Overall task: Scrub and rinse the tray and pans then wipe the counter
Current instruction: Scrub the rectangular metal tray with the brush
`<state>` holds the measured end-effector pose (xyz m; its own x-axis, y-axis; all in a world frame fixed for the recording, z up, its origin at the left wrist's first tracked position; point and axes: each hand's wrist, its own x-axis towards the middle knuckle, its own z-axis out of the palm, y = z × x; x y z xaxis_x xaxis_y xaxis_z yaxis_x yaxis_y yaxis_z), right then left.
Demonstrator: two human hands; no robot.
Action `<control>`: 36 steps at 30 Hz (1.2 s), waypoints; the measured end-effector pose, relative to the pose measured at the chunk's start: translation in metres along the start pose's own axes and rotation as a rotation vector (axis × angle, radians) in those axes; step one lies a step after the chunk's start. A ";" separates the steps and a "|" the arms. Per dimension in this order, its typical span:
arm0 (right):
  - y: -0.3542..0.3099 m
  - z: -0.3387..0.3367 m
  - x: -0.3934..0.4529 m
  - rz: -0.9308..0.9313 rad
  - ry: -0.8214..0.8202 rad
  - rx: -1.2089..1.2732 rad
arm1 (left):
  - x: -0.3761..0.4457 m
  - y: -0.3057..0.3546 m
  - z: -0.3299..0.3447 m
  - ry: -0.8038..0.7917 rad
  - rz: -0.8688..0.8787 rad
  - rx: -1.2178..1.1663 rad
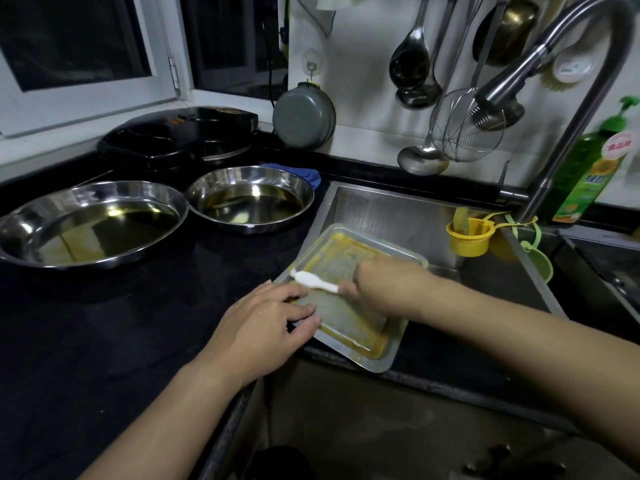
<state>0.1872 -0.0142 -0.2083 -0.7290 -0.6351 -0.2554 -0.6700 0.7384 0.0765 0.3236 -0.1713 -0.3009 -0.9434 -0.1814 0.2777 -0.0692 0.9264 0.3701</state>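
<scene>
A rectangular metal tray (349, 327) smeared with yellow-brown residue lies tilted over the sink's near left corner. My left hand (263, 323) grips its left rim. My right hand (384, 285) is over the tray, closed on a brush with a white handle (313, 280) that sticks out to the left; the brush head is hidden under the hand. Two round steel pans stand on the black counter (104, 341), a large one (86, 225) at the left and a smaller one (249, 199) beside it, both holding oily liquid.
The steel sink (391, 209) has a tall curved faucet (554, 81) above it, a yellow cup (469, 237) on its rim and a green soap bottle (588, 181) behind. Ladles and a strainer (464, 126) hang on the wall. A black electric griddle (180, 136) and a blue cloth (304, 174) sit behind the pans.
</scene>
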 end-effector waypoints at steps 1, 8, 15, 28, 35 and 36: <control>0.012 -0.001 0.006 0.053 0.031 0.005 | 0.000 0.001 0.001 -0.004 -0.003 -0.002; 0.030 -0.001 0.000 0.104 0.070 -0.033 | -0.001 0.002 0.001 -0.016 -0.021 -0.056; 0.058 -0.016 0.005 0.217 0.097 -0.063 | -0.002 0.000 0.001 0.013 0.004 -0.033; 0.064 0.000 -0.018 0.004 0.162 0.068 | -0.011 0.025 -0.004 0.165 0.511 -0.292; 0.081 0.021 -0.048 0.052 0.141 -0.018 | -0.007 0.015 0.005 -0.137 0.349 -0.060; 0.085 0.022 -0.055 0.084 0.132 -0.061 | -0.006 0.014 0.006 -0.138 0.341 -0.061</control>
<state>0.1729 0.0885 -0.2089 -0.7923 -0.5989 -0.1166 -0.6101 0.7776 0.1521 0.3268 -0.1548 -0.3025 -0.9441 0.1842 0.2733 0.2720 0.9037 0.3307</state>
